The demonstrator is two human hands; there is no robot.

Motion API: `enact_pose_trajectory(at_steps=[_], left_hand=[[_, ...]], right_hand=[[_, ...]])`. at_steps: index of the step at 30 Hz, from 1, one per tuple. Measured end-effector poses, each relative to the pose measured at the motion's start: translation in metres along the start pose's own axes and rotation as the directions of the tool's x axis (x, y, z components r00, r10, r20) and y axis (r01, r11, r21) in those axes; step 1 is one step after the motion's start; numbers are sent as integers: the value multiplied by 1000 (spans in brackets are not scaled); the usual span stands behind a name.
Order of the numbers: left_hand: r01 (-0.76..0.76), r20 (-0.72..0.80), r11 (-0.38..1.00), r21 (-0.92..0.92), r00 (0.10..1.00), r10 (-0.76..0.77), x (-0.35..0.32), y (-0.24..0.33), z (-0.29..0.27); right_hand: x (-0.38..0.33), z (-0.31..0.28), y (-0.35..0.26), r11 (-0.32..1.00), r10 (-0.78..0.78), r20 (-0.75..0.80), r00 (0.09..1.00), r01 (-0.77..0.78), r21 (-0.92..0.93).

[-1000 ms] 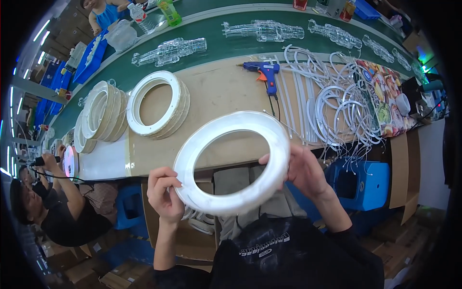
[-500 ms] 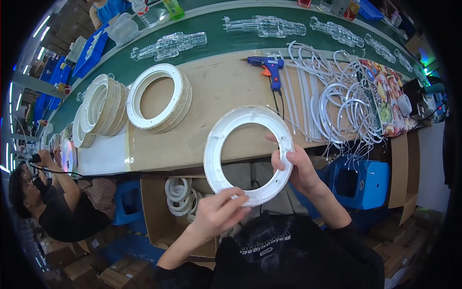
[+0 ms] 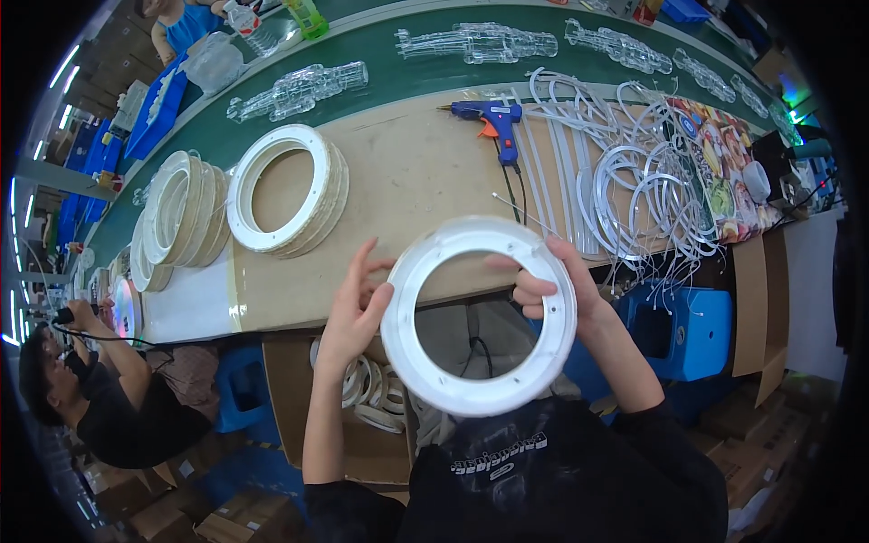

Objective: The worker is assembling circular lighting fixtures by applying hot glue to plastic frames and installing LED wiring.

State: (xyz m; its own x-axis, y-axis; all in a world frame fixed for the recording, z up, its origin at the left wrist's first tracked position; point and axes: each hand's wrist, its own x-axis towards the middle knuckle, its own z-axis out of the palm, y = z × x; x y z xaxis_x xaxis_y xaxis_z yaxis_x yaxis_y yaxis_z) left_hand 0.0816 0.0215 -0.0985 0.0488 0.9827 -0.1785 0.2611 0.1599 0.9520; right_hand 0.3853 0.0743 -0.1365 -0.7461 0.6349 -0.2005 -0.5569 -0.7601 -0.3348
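Note:
A white plastic ring [image 3: 478,396] is held up over the near edge of the table, its broad face toward me. My right hand [image 3: 579,291] grips its right rim, with the thumb outside and fingers curled through the opening. Beside the left rim is my left hand [image 3: 348,312], fingers spread and thumb near the edge; whether it touches the ring I cannot tell. A thin white wire end [image 3: 511,206] sticks out behind the ring. Farther off, a blue glue gun [image 3: 493,118] with an orange trigger lies on the table.
Stacked white rings [image 3: 285,195] stand at left, beside another group of rings [image 3: 181,208]. Coiled light strips [image 3: 634,195] cover the right side. Clear plastic figure-like parts [image 3: 475,42] lie on the green belt [image 3: 380,109]. An open box [image 3: 294,425] below holds smaller rings. A co-worker [image 3: 118,389] sits left.
My left hand has left the ring's lower rim and moved up to its left side, fingers spreading. The ring has shifted slightly down and right, still in my right hand.

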Motion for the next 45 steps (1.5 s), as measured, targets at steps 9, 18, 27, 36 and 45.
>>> enact_pose_trajectory(at_steps=[9,18,27,36,45], left_hand=[[143,-29,903,-405,985,-169,-13,-5,5],[166,-198,912,-375,947,-254,-41,-21,-6],[-55,-234,871,488,953,191,-49,20,11],[-581,-84,631,-514,766,637,-131,103,38],[-326,20,607,-725,871,490,-151,150,46]], right_hand=[[7,8,-1,991,-38,-86,996,49,126],[-14,26,16,834,-349,-115,930,253,-489],[-4,25,23,209,-513,98,853,235,-949],[21,46,46,-523,-427,345,836,84,-848],[15,42,8,-526,-468,505,725,231,-819]])
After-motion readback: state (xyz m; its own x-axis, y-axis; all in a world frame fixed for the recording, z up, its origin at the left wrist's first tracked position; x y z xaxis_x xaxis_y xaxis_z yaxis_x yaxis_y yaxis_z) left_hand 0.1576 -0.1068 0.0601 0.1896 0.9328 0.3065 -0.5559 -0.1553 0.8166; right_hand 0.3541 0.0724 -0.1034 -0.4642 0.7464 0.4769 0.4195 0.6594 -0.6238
